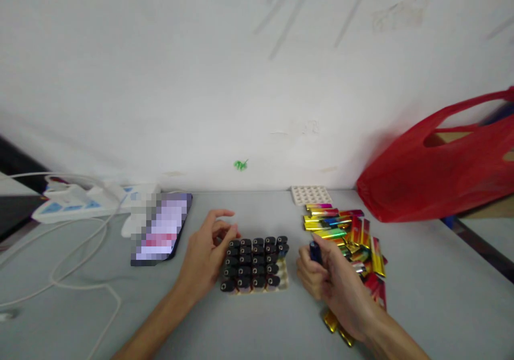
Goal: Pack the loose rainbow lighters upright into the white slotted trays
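Note:
A beige tray [284, 279] on the grey table holds several upright lighters with black tops [255, 261]. My left hand [206, 253] rests against the tray's left side with its fingers loosely spread, holding nothing. My right hand [335, 282] is closed around a dark blue lighter [315, 251], just right of the tray. Behind and beside that hand lies a pile of shiny gold, red and multicoloured lighters [351, 239].
An empty white tray with holes [311, 194] lies by the wall. A red plastic bag [441, 172] fills the right rear. A phone [160, 230] lies left of the tray, with a white power strip [76, 202] and cables [80, 274] further left.

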`<state>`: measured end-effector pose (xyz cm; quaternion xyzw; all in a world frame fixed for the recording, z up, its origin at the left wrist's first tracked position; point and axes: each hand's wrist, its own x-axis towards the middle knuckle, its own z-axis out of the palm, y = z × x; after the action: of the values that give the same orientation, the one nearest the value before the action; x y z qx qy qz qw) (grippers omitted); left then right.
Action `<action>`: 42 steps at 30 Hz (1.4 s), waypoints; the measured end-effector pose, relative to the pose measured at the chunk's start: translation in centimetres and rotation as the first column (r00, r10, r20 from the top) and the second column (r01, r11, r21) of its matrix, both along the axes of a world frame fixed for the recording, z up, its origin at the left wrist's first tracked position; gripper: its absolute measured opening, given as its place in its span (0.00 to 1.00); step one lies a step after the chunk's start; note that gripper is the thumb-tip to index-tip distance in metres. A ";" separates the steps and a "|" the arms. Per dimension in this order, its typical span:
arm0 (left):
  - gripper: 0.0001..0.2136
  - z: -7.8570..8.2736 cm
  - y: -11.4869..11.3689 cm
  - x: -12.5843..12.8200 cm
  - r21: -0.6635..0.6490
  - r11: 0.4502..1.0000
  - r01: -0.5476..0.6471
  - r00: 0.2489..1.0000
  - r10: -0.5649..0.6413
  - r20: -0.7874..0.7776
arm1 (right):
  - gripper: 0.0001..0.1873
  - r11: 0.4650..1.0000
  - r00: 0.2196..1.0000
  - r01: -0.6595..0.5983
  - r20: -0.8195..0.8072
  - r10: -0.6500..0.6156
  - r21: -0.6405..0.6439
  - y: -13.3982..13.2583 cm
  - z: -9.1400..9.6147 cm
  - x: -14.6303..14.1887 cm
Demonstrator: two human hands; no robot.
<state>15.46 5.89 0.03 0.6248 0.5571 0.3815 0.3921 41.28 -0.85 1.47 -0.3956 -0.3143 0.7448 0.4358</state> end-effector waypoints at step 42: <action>0.18 0.6 -0.6 0.5 -0.016 0.999 0.028 0.999 -0.028 -0.019 | 0.15 0.776 0.776 0.166 0.405 -0.484 0.609 -0.4 0.2 -0.1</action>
<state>15.95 5.27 0.58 0.6330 0.5551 0.3655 0.3970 41.19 -1.22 1.71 -0.4994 -0.5439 0.3909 0.5495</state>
